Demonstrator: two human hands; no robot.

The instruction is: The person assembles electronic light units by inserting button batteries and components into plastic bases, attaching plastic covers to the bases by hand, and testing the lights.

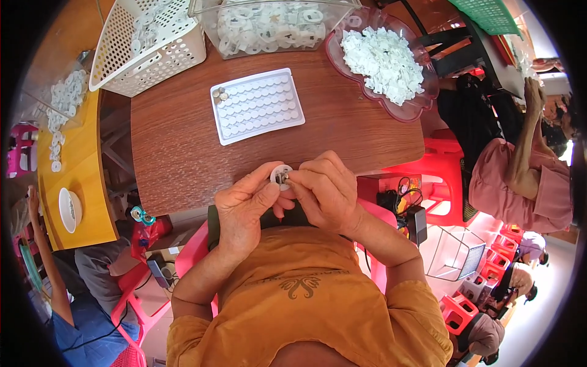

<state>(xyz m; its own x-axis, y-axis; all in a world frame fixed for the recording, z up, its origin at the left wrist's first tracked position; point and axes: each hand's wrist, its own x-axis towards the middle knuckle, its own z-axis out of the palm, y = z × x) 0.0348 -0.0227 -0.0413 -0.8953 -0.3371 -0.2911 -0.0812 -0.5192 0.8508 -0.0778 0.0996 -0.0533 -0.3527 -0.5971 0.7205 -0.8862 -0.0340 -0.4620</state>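
Observation:
Near the front edge of the brown table (177,140), my left hand (240,211) pinches a small round white plastic piece (277,170) between thumb and fingers. Its dark centre faces up. The fingertips of my right hand (330,192) are closed together against the right side of this piece; a tiny metallic-looking bit shows there, too small to name. Beyond my hands lies a white tray (263,113) with rows of round pockets. A few silvery button cells (220,95) sit in its far left corner.
At the back stand a white perforated basket (153,68), a clear bin (211,27) of round white pieces, and a pink scalloped bowl (351,76) of white chips. A yellow table (85,153) on the left holds a white bowl (70,210). Red stools (449,177) and other people are nearby.

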